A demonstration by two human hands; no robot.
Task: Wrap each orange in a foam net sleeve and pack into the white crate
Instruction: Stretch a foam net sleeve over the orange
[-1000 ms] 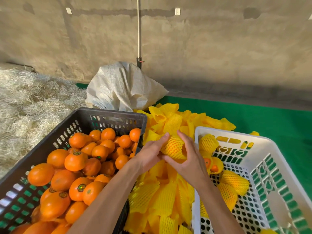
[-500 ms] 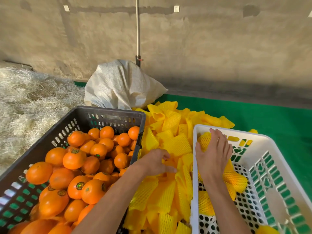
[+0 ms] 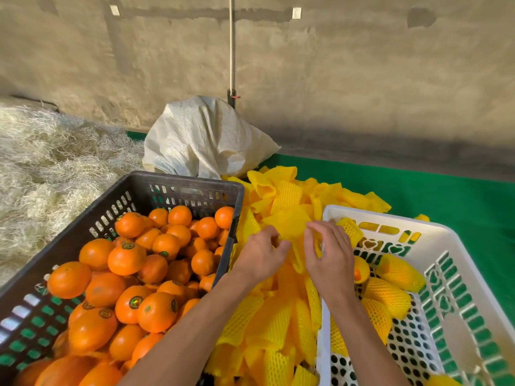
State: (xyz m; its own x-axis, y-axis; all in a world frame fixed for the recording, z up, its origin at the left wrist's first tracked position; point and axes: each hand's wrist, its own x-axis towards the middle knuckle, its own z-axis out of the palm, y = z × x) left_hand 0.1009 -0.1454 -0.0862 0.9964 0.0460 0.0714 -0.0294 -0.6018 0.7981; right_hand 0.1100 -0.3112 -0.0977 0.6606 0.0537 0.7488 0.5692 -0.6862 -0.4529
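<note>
Head view: both hands on one foam net sleeve (image 3: 289, 227) above the yellow sleeve pile (image 3: 273, 324).

Left hand (image 3: 260, 256) and right hand (image 3: 330, 257), fingers curled, pinching the sleeve's lower edge from either side. Bare oranges (image 3: 125, 274) heaped in the dark crate (image 3: 178, 182) at left; wrapped oranges (image 3: 390, 296) lying in the white crate (image 3: 451, 246) at right, on green matting (image 3: 446, 196).

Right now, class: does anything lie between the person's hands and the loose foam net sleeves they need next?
Nothing visible does. The left hand and right hand are already on the pile of yellow foam net sleeves, fingers pinching one, between the black crate of oranges and the white crate.
</note>
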